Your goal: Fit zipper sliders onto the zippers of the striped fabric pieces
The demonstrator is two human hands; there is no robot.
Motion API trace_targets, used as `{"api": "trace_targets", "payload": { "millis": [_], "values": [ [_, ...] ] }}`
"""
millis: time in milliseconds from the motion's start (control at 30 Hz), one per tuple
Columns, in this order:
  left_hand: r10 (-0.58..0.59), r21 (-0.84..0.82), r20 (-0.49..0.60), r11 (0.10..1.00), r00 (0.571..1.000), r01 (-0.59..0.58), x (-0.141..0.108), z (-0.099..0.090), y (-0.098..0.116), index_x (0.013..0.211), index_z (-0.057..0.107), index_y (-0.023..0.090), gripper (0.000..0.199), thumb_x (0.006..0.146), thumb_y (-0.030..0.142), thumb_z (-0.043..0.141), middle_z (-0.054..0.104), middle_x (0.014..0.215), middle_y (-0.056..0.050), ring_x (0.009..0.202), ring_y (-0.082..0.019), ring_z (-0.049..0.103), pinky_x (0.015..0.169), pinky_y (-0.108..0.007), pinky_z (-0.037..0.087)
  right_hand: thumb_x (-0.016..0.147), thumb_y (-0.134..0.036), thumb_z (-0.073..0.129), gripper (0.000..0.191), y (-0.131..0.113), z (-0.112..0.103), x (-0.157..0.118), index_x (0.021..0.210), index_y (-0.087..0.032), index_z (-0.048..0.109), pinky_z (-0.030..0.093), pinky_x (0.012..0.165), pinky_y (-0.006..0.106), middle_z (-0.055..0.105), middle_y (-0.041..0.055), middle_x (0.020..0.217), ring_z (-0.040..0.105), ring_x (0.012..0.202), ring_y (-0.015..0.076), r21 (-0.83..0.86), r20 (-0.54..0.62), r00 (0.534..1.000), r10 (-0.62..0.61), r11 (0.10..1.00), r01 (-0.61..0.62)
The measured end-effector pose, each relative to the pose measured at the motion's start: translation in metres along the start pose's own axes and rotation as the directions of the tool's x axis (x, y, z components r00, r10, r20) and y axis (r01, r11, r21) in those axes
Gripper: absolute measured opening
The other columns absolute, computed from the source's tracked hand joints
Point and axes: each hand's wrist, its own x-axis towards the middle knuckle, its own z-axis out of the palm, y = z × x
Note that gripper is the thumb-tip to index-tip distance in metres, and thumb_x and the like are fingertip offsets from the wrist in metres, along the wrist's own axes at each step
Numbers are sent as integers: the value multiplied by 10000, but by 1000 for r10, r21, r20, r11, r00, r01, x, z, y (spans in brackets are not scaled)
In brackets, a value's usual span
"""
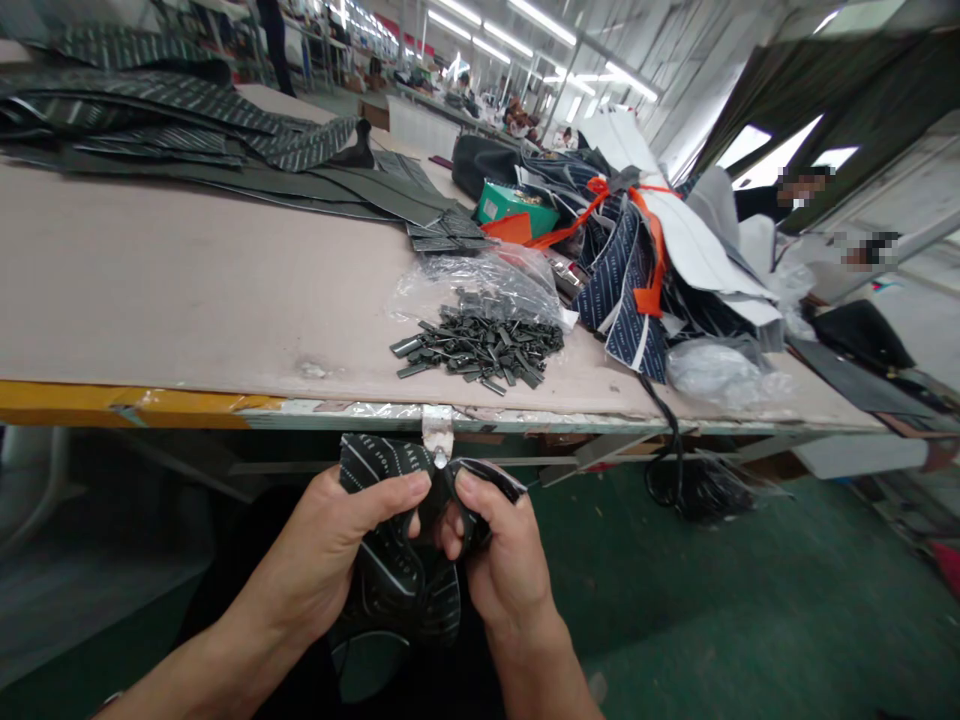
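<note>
A dark fabric piece [390, 575] with pale printed lines and lettering is held just below the table's front edge. My left hand [337, 530] grips it on the left, thumb pressed on top. On the other side my right hand [502, 545] pinches it too, thumb toward the middle. Between the two thumbs, the piece meets a small metal bracket [438, 432] fixed to the table edge, with a round shiny tip. Whether the fabric touches that tip I cannot tell. The rest of the piece hangs curled below my hands.
Behind the bracket lies a pile of small dark tabs [487, 345] by a clear plastic bag [480, 285]. Dark panels [225, 150] are stacked at the back left of the table [150, 290]. To the right are a green box [517, 208], navy printed pieces [634, 280] tied with orange strips, and a hanging cable [670, 440].
</note>
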Motion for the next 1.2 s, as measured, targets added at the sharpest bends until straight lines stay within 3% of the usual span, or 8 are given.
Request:
{"api": "trace_targets", "payload": {
  "millis": [267, 767, 1200],
  "values": [
    [-12, -3, -1, 1000, 1000, 12, 1, -3, -4, 470, 627, 197, 371, 631, 430, 866, 735, 558, -38, 574, -215, 665, 608, -301, 542, 698, -335, 790, 319, -1, -1, 3, 531, -184, 565, 300, 414, 225, 519, -48, 422, 437, 359, 82, 14, -12, 1000, 11, 1000, -11],
    [41, -14, 11, 999, 999, -41, -1, 0, -5, 478, 641, 202, 335, 680, 378, 841, 762, 550, -42, 553, -204, 686, 579, -279, 542, 732, -361, 776, 359, -1, 1, 3, 505, -186, 559, 317, 446, 225, 523, -34, 415, 429, 388, 84, 1, 3, 1000, -7, 1000, 7],
    [122, 7, 24, 992, 992, -123, 7, 3, 3, 535, 743, 195, 257, 693, 336, 889, 746, 523, -3, 485, -155, 654, 515, -229, 540, 796, -409, 824, 341, 5, 6, 5, 622, -171, 653, 430, 470, 216, 607, -16, 529, 505, 466, 102, 13, -3, 996, -90, 996, 90]
  ]
}}
